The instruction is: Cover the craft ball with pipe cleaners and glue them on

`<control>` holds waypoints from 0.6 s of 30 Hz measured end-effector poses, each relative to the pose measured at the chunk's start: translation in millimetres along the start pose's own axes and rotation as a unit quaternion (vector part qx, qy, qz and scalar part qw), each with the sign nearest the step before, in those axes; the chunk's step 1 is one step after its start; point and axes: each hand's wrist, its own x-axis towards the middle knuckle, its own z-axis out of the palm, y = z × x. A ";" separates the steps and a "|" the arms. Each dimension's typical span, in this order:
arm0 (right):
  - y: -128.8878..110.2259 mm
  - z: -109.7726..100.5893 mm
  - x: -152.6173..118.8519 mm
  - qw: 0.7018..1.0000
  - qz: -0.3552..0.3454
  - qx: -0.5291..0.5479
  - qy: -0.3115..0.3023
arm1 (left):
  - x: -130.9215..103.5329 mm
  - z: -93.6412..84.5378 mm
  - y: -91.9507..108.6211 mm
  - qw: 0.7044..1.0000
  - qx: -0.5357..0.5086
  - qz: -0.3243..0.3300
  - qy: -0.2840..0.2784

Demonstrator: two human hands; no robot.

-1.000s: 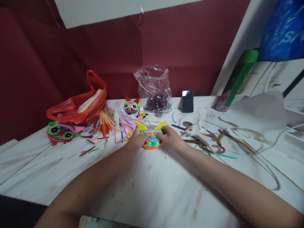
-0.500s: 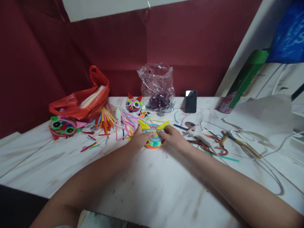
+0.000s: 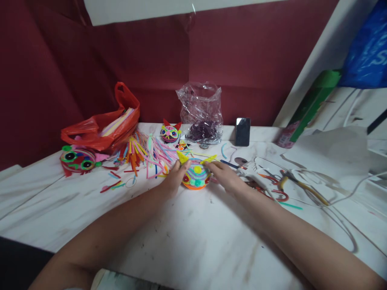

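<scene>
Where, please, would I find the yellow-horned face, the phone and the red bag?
Yellow-horned face (image 3: 197, 176): head view, striped front.
Phone (image 3: 242, 133): head view, dark screen.
Red bag (image 3: 115, 139): head view, front side.

Peered forward and down from the wearer's head, fairly close above the white table (image 3: 193, 237), facing the dark red backdrop (image 3: 242, 60).

Stripy multicol. head (image 3: 197, 177) w/ yel. ears (image 3: 182, 157), btwn hands (image 3: 175, 176) (image 3: 223, 175)
</scene>
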 end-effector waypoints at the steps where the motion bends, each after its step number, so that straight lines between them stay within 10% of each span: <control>1: -0.9 -0.5 0.5 1.000 0.011 0.013 -0.001 | -0.6 -1.1 1.0 1.000 -0.002 -0.009 -0.019; 18: -2.7 -15.7 5.3 0.989 -0.066 -0.113 0.067 | 8.9 -12.5 -8.2 0.999 0.012 -0.045 -0.017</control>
